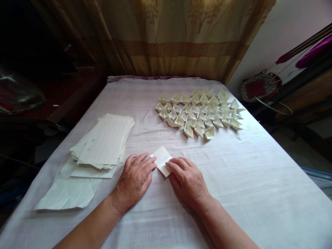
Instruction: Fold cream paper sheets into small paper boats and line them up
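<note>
A small folded white paper lies on the white cloth-covered table near me. My left hand rests palm down, its fingertips pressing the paper's left edge. My right hand lies flat too, with its fingers pressing the paper's lower right corner. Both hands have their fingers stretched out and close together. Farther back, right of centre, several folded paper boats sit in close rows.
A stack of lined paper sheets lies at the left, over a larger loose sheet. A patterned curtain hangs behind the table. Dark furniture stands at left; a wooden frame and round object stand at right.
</note>
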A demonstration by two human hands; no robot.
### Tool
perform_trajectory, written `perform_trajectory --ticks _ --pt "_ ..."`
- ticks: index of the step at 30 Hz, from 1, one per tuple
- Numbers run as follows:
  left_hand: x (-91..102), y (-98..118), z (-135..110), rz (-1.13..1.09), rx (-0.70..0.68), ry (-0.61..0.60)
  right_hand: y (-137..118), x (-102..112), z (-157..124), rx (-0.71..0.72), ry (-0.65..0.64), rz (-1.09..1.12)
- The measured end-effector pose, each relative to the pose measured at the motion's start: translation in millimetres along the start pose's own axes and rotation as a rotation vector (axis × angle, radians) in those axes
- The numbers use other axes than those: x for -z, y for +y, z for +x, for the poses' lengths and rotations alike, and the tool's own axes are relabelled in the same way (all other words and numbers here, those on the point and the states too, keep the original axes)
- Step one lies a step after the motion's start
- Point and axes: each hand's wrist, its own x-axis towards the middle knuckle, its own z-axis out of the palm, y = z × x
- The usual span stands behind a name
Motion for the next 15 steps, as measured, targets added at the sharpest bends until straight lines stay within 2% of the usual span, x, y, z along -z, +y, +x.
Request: perform_trajectory --ticks 7,15 --pt "1.1 -2.7 -1.7 -0.026 0.021 -0.044 -4.0 0.6 -2.2 0.018 0.050 -0.069" --pt "3.8 -5.4 -0.3 -0.014 -0.001 -0.072 -4.1 -0.1 -0.1 0.052 0.051 0.047"
